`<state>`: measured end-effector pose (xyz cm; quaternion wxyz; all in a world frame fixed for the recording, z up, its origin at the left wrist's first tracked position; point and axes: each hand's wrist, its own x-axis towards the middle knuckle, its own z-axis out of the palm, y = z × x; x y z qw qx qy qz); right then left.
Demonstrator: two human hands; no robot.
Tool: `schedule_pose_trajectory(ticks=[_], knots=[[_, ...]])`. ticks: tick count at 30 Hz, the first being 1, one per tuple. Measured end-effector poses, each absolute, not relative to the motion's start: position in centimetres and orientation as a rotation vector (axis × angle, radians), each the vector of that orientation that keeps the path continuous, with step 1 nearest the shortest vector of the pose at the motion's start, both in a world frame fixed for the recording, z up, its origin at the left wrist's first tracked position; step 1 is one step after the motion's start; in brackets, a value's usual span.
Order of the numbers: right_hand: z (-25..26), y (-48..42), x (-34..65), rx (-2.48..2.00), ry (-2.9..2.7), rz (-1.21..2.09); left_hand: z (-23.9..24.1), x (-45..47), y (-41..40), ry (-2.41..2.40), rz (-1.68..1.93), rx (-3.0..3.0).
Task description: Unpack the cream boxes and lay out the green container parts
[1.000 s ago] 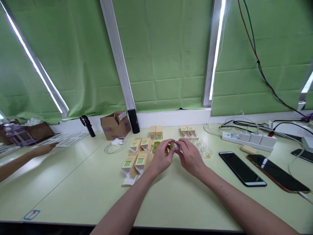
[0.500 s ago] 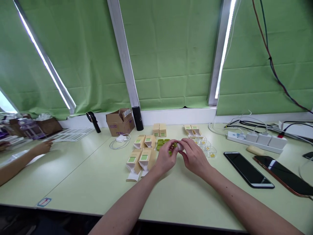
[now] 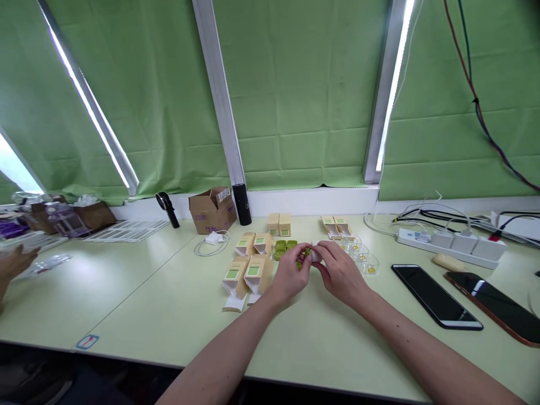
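My left hand [image 3: 291,275] and my right hand [image 3: 343,275] meet above the table, their fingers closed around a small white-and-green object [image 3: 314,256]. Fingers cover most of it, so its exact kind does not show. Small green square containers [image 3: 280,253] sit just behind my left hand, partly hidden by it. Beyond my right hand stand several clear plastic cups [image 3: 370,265] with something yellow in them. To the left of my left hand are several open kraft cartons [image 3: 258,270] with green labels and white flaps.
Two closed cartons [image 3: 279,224] and more open ones [image 3: 336,226] stand at the back. A brown cardboard box [image 3: 213,211] and black cylinder [image 3: 242,204] are back left. Phones [image 3: 436,296] and a power strip [image 3: 451,244] lie right. Another person's hand [image 3: 17,261] is far left.
The view has shifted slightly, so the table's contents appear a little further right. My hands keep their hold on the small object. The other person's hand has moved left.
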<state>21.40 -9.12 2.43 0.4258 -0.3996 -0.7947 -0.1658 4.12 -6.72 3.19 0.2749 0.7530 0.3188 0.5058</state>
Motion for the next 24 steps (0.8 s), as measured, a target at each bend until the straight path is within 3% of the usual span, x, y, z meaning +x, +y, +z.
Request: schedule_pose_trajectory(ticks=[24], knots=[[1.7, -8.5, 20.1, -1.051, -2.045, -0.507, 3.8, 4.5, -6.9, 1.079, 1.251, 2.105]])
